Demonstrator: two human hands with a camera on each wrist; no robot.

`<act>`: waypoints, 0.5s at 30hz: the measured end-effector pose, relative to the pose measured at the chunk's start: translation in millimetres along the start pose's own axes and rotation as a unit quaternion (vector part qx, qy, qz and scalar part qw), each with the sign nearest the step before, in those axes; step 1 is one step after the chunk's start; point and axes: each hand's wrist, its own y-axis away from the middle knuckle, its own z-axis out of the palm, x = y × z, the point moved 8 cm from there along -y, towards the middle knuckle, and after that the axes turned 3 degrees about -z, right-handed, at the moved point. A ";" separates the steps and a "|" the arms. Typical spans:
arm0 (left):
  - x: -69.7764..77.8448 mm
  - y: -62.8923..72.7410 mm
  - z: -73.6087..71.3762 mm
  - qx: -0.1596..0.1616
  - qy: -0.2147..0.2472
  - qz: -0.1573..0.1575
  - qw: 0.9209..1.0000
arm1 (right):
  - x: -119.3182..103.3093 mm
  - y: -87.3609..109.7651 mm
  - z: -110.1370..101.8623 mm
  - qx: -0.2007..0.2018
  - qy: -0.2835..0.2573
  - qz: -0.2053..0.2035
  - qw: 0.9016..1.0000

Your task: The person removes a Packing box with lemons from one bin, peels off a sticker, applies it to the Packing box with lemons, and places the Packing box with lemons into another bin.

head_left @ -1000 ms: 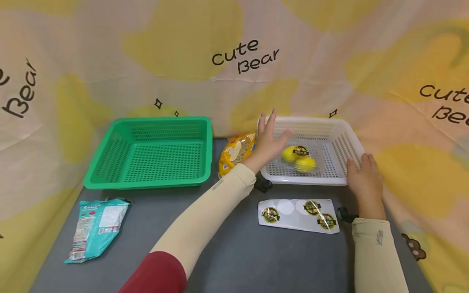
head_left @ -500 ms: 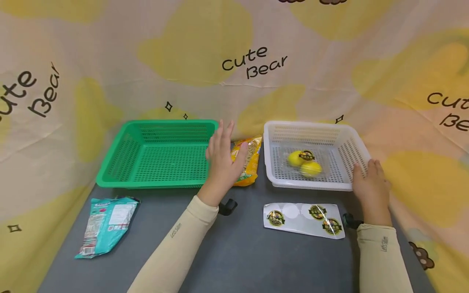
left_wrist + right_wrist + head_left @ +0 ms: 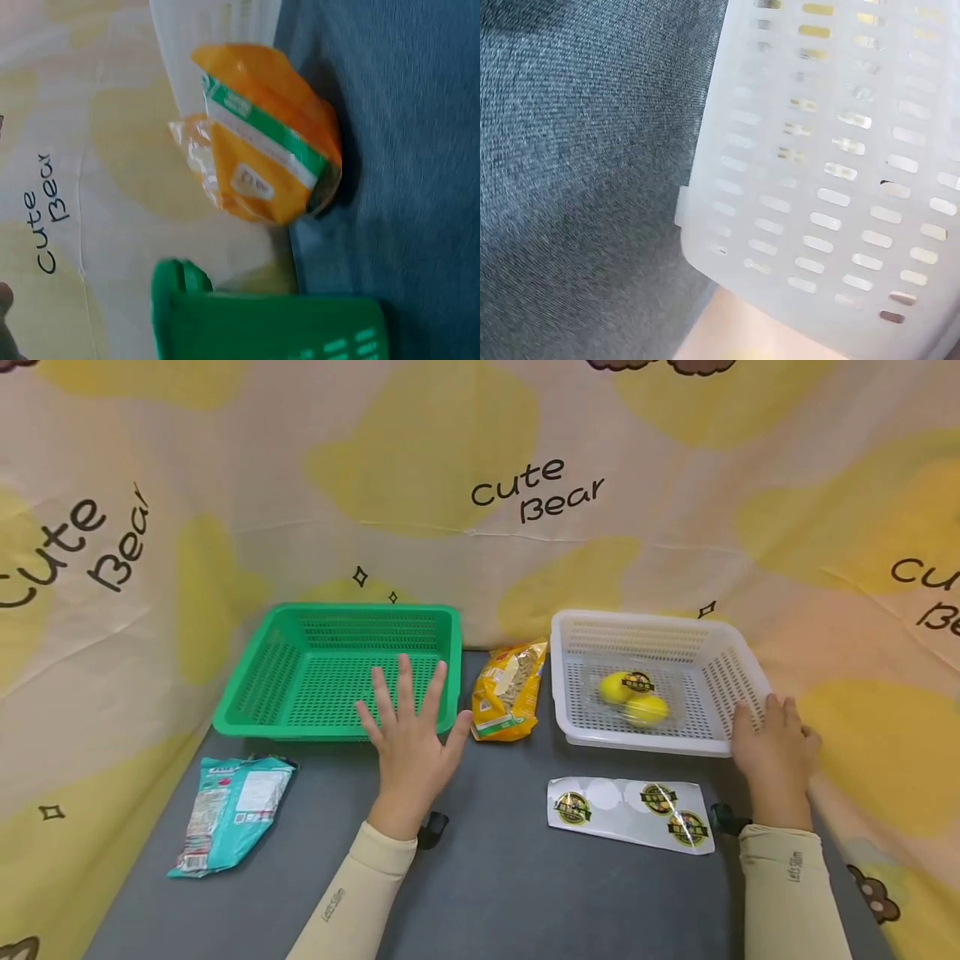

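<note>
My left hand (image 3: 412, 760) hovers with fingers spread before the front edge of the green basket (image 3: 337, 732), holding nothing. A yellow-orange bag of dry food (image 3: 510, 693) stands between the two baskets; the left wrist view shows this bag (image 3: 262, 150) close up. My right hand (image 3: 776, 768) grips the right end of the white basket (image 3: 645, 741), thumb over the rim and fingers outside. In that basket lies a clear plastic box holding two yellow fruits (image 3: 647, 710), with a round label (image 3: 637, 682) on it. The right wrist view shows the slotted wall of the basket (image 3: 817, 225).
A teal bag (image 3: 236, 814) lies on the grey table (image 3: 495, 885) at the left. In front of the white basket lies a sheet of round stickers (image 3: 630, 814), some spots bare. A printed cloth (image 3: 420, 485) hangs behind the baskets.
My left hand has moved left and nearer, from over the white basket past the yellow-orange bag to the front of the green basket. My right hand stays at the white basket. The head view has shifted slightly.
</note>
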 end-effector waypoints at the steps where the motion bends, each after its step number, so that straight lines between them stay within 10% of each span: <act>1: 0.3 2.0 1.2 -0.006 0.000 -0.001 1.000 | 1.6 1.1 -0.9 0.001 0.000 0.007 1.000; 7: 4.4 6.8 5.1 -0.021 -0.002 -0.003 1.000 | -18.5 14.2 -9.8 0.058 0.005 0.012 0.998; 15: 3.1 7.4 2.0 -0.028 -0.028 -0.009 0.999 | -162.3 68.0 4.7 0.149 0.000 -0.164 0.975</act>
